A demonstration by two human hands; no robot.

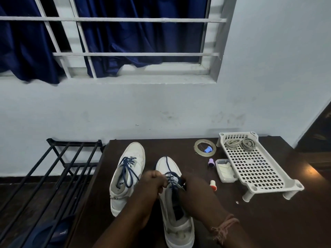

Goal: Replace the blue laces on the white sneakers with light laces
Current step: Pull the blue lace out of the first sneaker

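Steady the right sneaker [172,197] — near table [250,221] centre; your left hand [152,181] and right hand [191,187] pinch its blue lace [171,178]. Draw it out row by row — light laces [240,144] wait far right.

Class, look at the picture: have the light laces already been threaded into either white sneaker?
No: both bundles of light laces lie coiled in the white perforated plastic tray, and both white sneakers carry blue laces.

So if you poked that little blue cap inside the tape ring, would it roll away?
Probably only a little. The blue cap looks small and light, so it should slide easily. It lies within the tape ring, which would likely stop it.
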